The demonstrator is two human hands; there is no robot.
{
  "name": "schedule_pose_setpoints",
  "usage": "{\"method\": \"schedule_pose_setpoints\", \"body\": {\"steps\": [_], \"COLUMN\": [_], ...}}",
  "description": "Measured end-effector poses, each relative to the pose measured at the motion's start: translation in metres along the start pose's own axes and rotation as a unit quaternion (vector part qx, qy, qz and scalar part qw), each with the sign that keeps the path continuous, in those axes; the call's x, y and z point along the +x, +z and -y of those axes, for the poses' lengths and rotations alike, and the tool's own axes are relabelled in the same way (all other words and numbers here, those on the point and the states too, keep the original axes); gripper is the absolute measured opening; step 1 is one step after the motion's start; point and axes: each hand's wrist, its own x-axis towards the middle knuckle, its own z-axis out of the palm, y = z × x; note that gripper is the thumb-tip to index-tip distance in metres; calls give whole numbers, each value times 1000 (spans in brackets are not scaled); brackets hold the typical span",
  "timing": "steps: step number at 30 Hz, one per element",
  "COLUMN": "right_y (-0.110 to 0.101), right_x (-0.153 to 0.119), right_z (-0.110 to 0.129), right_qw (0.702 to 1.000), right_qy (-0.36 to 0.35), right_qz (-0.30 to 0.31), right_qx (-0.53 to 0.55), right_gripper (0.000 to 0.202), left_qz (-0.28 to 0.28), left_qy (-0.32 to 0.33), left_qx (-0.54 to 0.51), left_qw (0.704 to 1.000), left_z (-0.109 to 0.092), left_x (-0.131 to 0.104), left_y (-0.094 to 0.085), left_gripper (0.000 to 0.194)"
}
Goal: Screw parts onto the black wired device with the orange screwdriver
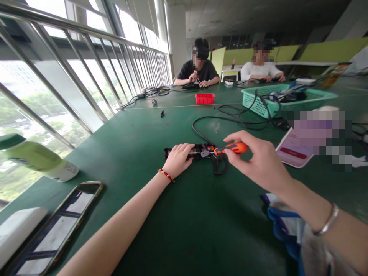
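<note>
Orange and dark grey, the screwdriver (237, 147) was held by its handle between the thumb and bent forefinger of the person's right hand (260, 161). Its long axis lay almost crosswise, nearly in line with the black device (199, 147), and its thin shaft pointed away from those fingers, leftward to the left hand (178, 158). Where the tip ended, one could not clearly tell. The left hand's fingers, close together, were clasped over the device, the thumb at its near side. The device ran left to right beneath them, one end out to their left, an open part showing between the two hands. Beyond the fingers, a black cable (193, 124) curved across the green table (149, 130); farther off stood a red basket (205, 100).
</note>
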Motion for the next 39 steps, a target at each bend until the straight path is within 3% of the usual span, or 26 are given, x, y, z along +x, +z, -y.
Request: {"method": "schedule_pose_setpoints", "body": {"steps": [5,8,14,26,33,39], "right_y": [13,21,25,29,38,38], "right_x": [35,42,16,-22,-30,-31], "right_z": [8,10,-3,-18,-22,-23], "right_qw": [998,994,993,987,980,979], "right_qy": [-69,-112,-79,-68,-39,14], "right_qz": [-6,-14,-87,-133,-166,-139], "right_qx": [-10,-2,32,59,100,149], "right_gripper": [15,13,4,1,16,26], "left_qz": [-1,3,7,0,-4,0], "left_qy": [1,-1,-3,2,0,-8], "left_qx": [-2,2,-7,14,16,8], "left_qw": [1000,1000,1000,1000,1000,1000], "left_z": [0,1,1,0,1,1], "left_x": [0,1,0,0,1,1], "left_y": [0,0,1,-1,0,1], "left_gripper": [36,37,36,35,33,34]}}
